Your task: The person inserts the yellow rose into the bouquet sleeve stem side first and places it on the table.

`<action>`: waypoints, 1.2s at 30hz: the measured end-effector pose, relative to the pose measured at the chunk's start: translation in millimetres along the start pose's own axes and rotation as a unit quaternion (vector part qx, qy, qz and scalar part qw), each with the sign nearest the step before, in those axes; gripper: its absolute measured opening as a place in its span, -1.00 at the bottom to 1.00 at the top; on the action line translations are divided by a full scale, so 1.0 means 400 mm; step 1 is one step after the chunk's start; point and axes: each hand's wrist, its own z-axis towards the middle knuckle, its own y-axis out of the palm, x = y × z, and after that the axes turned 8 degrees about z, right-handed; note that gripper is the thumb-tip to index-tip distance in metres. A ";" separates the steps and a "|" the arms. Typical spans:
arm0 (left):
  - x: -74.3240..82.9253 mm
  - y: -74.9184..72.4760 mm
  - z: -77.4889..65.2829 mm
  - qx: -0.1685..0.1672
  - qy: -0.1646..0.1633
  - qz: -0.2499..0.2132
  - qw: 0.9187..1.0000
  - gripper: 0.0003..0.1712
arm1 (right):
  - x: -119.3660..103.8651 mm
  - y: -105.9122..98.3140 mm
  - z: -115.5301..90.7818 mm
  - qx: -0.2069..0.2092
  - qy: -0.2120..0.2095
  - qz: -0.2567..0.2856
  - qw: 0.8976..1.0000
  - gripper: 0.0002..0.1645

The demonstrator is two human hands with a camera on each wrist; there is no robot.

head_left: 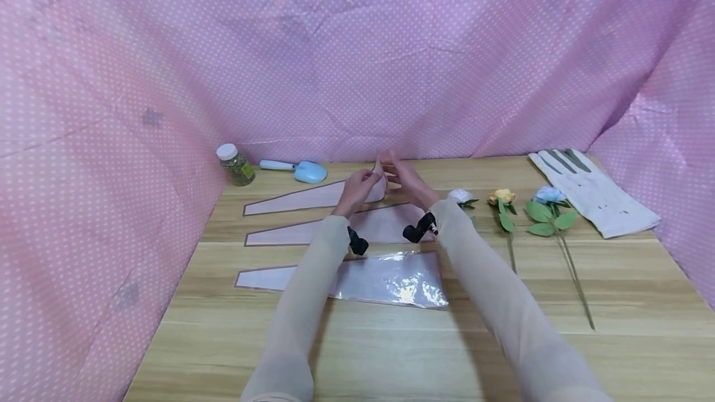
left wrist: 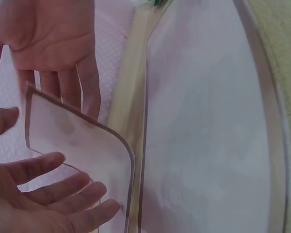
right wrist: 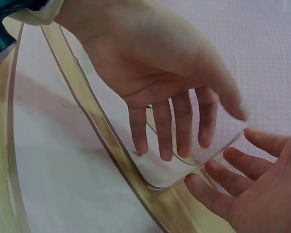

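Observation:
Three tapered, pale flower-wrapping sleeves with dark borders lie across the table: a far sleeve (head_left: 304, 198), a middle sleeve (head_left: 377, 225) and a glossy near sleeve (head_left: 380, 276). The wide right end of the far one bends upward between the hands. My left hand (head_left: 357, 191) is at this raised end (left wrist: 77, 133), fingers spread and fairly straight along its face in the left wrist view. On its other side is my right hand (head_left: 408, 180), fingers extended. Its fingertips (right wrist: 196, 182) lie by the sleeve's raised edge in the right wrist view.
At the back left stand a jar (head_left: 237, 166) with a white lid and a light blue trowel (head_left: 310, 172). White, yellow (head_left: 502, 196) and blue (head_left: 549, 195) artificial flowers lie to the right, beside a white glove (head_left: 609, 200). Pink dotted cloth (head_left: 357, 61) hangs behind the table.

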 end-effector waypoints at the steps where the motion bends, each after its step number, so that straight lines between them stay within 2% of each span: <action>1: 0.000 -0.002 0.000 -0.003 -0.003 -0.009 1.000 -0.34 | 0.002 0.002 0.000 -0.003 0.001 0.000 1.000 -0.15; 5: 0.000 -0.007 -0.003 -0.007 -0.010 -0.028 1.000 -0.33 | 0.011 0.005 -0.001 -0.014 0.001 -0.004 1.000 -0.10; 13: 0.001 -0.007 0.003 0.018 -0.025 -0.024 0.999 -0.67 | 0.022 -0.004 -0.006 -0.010 0.025 -0.016 1.000 -0.09; 19: 0.003 -0.004 0.001 0.045 -0.021 -0.023 0.998 -0.76 | 0.025 -0.002 -0.001 0.016 0.039 0.000 0.999 -0.17; 26: 0.016 0.002 -0.006 0.066 -0.029 -0.059 0.996 -0.79 | 0.030 -0.002 0.009 0.044 0.046 0.003 0.998 -0.29; 36: 0.027 0.013 -0.018 0.070 -0.053 -0.118 0.989 -0.82 | 0.037 0.005 0.022 0.096 0.030 -0.051 0.994 -0.42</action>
